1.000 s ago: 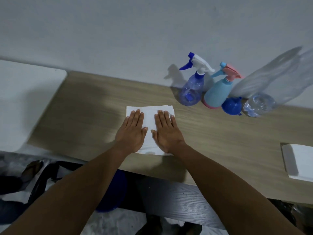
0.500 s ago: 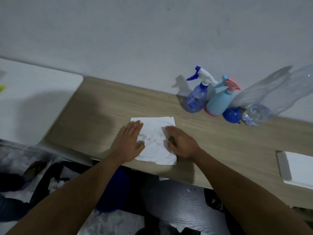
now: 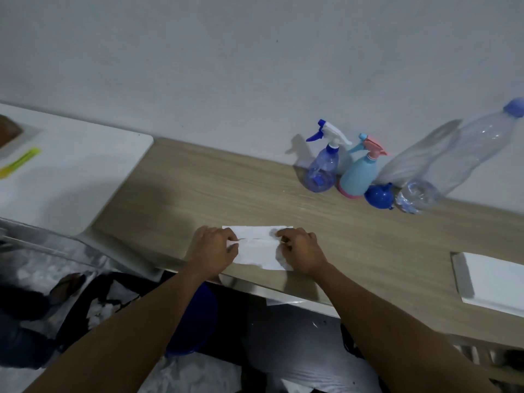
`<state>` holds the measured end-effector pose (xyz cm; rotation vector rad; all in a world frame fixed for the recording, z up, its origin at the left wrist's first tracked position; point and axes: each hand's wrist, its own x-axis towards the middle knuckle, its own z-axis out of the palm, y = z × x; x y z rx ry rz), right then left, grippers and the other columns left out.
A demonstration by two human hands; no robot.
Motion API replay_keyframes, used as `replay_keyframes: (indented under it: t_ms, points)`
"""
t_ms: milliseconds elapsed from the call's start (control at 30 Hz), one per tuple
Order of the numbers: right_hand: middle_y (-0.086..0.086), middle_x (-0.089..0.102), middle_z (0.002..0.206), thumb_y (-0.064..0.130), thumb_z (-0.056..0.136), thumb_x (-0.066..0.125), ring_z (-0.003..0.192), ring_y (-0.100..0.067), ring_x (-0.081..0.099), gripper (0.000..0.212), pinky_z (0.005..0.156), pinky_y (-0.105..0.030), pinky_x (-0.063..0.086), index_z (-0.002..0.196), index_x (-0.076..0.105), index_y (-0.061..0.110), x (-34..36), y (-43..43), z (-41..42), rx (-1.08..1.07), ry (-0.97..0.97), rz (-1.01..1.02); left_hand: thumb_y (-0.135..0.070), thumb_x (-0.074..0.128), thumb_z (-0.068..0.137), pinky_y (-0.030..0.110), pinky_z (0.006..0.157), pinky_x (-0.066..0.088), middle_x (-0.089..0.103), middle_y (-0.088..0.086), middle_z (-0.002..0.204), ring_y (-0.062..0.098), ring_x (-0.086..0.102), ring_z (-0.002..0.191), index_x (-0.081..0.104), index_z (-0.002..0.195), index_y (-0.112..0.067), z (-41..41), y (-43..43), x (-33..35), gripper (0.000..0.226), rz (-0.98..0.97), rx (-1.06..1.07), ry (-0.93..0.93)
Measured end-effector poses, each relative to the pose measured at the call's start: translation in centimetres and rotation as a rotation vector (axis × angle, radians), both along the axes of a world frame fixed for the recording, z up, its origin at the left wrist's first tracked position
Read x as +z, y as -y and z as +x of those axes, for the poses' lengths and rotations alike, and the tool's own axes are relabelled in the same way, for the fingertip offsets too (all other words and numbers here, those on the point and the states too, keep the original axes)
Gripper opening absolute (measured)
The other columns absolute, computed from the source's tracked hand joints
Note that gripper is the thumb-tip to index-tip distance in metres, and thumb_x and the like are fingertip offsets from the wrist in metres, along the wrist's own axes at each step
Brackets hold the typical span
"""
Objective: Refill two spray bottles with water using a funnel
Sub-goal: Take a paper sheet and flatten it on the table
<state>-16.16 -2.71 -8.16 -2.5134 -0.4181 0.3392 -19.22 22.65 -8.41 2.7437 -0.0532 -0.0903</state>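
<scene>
While the left hand (image 3: 214,246) and right hand (image 3: 301,250) each pinch the paper napkin (image 3: 256,251) in a closed grip, refilling looks unstarted: the clear-blue spray bottle (image 3: 321,169), light-blue spray bottle (image 3: 357,175), blue funnel (image 3: 379,196) and water bottle (image 3: 453,163) sit untouched on the desk (image 3: 226,191) at two o'clock.

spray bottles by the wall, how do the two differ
The see-through bottle has a clear bluish body; the pale blue bottle is opaque with a pink base. The see-through bottle's trigger head is white and dark blue; the pale blue bottle's is pink. Both stand upright, side by side, heads on.
</scene>
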Motion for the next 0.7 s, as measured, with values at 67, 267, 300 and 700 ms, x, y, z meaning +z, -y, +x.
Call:
replay_keyframes:
  t_ms: [67,267,300,700]
  points:
    - [0.002,0.066,0.097,0.007,0.085,0.062,0.092,-0.019,0.063,0.030,0.086,-0.032,0.047,0.113,0.066,0.018,1.1,1.0,-0.2,-0.167,-0.077,0.237,-0.035,0.064,0.080,0.023,0.077,0.048,0.071,-0.007,0.082,0.014,0.064,0.073,0.069,0.090,-0.023,-0.1,1.2,1.9,0.016,-0.235,0.106,-0.029]
    - [0.004,0.058,0.082,-0.006,0.080,0.061,0.074,-0.012,0.053,0.026,0.068,-0.021,0.044,0.093,0.057,0.017,5.0,6.1,-1.4,-0.423,-0.047,0.492,-0.004,0.074,0.081,0.007,0.053,0.042,0.062,0.005,0.079,0.008,0.057,0.064,0.057,0.097,-0.005,-0.1,7.4,7.0,0.023,-0.732,0.313,-0.037]
    - [0.003,0.058,0.080,-0.007,0.081,0.060,0.071,-0.011,0.052,0.024,0.067,-0.023,0.043,0.087,0.057,0.016,5.5,7.4,-1.7,-0.448,-0.027,0.506,-0.004,0.076,0.080,0.010,0.053,0.042,0.060,0.006,0.076,0.012,0.055,0.063,0.056,0.092,-0.005,0.0,8.6,7.4,0.023,-0.784,0.333,-0.037]
    - [-0.015,0.074,0.102,0.001,0.081,0.070,0.075,-0.033,0.067,0.026,0.076,-0.035,0.057,0.105,0.074,0.010,6.3,30.1,-12.1,-0.580,-0.097,0.528,0.003,0.076,0.076,0.016,0.072,0.051,0.072,-0.002,0.087,0.011,0.067,0.078,0.072,0.083,-0.018,-6.9,29.7,8.5,0.022,-0.869,0.221,-0.139]
